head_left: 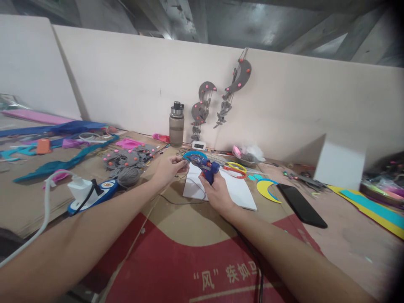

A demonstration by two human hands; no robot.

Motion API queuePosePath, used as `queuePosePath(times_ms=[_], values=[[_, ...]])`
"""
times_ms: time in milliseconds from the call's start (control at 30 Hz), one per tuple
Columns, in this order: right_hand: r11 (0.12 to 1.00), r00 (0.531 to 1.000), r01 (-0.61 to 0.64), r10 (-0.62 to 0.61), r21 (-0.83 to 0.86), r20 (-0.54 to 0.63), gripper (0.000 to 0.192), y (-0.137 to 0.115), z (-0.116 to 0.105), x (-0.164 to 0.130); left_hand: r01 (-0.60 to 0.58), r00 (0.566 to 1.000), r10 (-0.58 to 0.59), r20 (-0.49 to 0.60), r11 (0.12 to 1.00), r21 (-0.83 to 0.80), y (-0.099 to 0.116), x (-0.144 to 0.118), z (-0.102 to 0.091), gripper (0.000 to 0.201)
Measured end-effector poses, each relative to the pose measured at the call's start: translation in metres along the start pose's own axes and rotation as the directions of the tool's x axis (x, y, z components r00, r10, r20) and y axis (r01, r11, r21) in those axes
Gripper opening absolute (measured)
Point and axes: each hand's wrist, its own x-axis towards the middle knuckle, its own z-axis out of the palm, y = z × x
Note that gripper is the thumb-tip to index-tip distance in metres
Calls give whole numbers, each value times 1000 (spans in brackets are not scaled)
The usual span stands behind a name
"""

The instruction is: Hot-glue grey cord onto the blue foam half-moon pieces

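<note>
My right hand (217,195) is wrapped round the handle of a blue hot glue gun (207,169), whose nozzle points left. A black cord trails from under my right wrist toward the front edge. Close to the nozzle, my left hand (173,168) has thumb and fingers pinched together; what they hold is too small to make out. Below both hands lies a white board (235,191). A blue curved piece (195,155) shows just behind the nozzle. Scissors with yellow and red handles (236,170) rest to the right of the glue gun.
At left are a power strip (109,187), a grey yarn ball (128,177) and grey crescents with pink dots (121,158). A bottle (176,126) and small clock (198,145) stand behind. Right are a yellow crescent (267,190) and phone (301,205). Grey garlands (241,75) hang on the wall.
</note>
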Motion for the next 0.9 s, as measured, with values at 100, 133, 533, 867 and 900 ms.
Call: queuePosePath(times_ms=[100,133,533,867,900], values=[[999,1000,-4,4,-32,13,24,3,1,0,3,1000,-3,2,1000,19,1,0,1,31],[999,1000,-3,4,-45,15,24,3,1,0,2,1000,-2,0,1000,25,1,0,1,31],[995,1000,5,-3,-98,16,26,4,3,0,-31,999,28,23,986,164,-7,4,-3,33],[992,1000,-13,15,-129,15,25,4,2,-1,-55,998,56,1,988,142,-2,2,-3,29],[992,1000,-11,12,-128,12,25,4,2,-1,-57,998,57,3,987,149,-2,2,-3,29]])
